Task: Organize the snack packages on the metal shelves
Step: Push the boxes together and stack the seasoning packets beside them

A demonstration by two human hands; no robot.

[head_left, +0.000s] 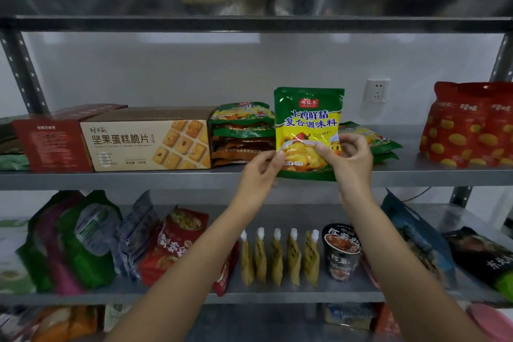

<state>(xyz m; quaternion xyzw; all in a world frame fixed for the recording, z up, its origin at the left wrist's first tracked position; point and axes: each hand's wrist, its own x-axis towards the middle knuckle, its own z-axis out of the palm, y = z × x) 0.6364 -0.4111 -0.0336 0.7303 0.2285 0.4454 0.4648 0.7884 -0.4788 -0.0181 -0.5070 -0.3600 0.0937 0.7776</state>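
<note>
On the middle grey metal shelf [111,179], a tan cardboard biscuit box [147,141] lies beside a stack of green-and-yellow foil packets [241,130]. My left grip [261,172] pinches the lower left edge of an upright green-and-yellow seasoning packet [308,119] at the shelf's front edge; my right grip [351,158] pinches its right side. Red spotted bags [469,125] stand further right.

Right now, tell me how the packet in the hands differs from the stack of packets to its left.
The held packet stands upright, front facing the camera; the stack lies flat on the middle shelf. The held packet is single, pinched by the left hand and right hand; the stack is several, untouched. Both show green-and-yellow printing.
</note>
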